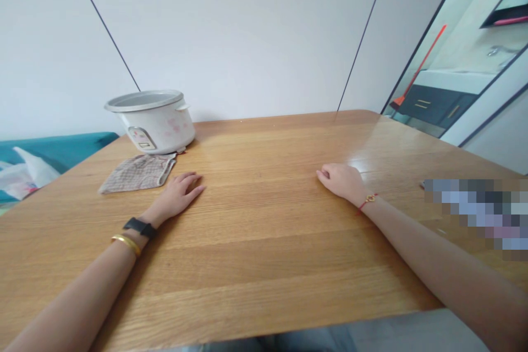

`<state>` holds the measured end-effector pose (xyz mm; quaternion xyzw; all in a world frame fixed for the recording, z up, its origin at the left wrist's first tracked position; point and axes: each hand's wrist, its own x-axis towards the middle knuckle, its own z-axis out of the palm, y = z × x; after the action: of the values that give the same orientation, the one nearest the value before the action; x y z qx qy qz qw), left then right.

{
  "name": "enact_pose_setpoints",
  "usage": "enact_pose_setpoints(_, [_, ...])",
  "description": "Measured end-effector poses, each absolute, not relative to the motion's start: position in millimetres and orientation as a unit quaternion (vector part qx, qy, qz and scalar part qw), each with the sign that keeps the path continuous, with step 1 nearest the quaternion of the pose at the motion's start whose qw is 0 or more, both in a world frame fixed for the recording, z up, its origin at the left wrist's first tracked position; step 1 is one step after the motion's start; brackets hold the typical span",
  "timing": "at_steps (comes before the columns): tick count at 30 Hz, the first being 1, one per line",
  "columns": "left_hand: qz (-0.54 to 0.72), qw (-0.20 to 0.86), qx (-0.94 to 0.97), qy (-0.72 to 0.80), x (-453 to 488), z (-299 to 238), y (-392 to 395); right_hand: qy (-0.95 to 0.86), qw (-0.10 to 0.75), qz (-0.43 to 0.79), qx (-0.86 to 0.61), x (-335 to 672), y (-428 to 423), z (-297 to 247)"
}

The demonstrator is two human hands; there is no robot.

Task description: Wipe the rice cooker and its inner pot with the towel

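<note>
My left hand rests on the wooden table, fingers apart and holding nothing. Just beyond it lies a checked cloth, folded flat and close to the fingers but apart from them. Behind the cloth stands a white rice cooker without a lid, its pink pattern and front switch panel showing; its inside bottom is hidden. On the right side of the table my right hand is curled into a fist, and no object shows in it.
A blurred-out flat item lies at the table's right edge. Pale wall panels rise behind the table. To the left are a teal seat and a white plastic bag. A red broom leans beyond the doorway at right.
</note>
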<state>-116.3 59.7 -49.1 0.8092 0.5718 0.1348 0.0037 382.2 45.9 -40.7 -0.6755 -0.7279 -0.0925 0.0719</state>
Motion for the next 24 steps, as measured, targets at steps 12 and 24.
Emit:
enact_pose_setpoints(12, [0.016, -0.209, 0.852, 0.479, -82, -20, 38, -0.739, 0.087, -0.078, -0.663, 383, 47, -46])
enact_pose_setpoints(24, [0.009, -0.168, 0.850, 0.499, -84, -22, 38, -0.743, 0.079, -0.078, -0.660, 382, 47, -45])
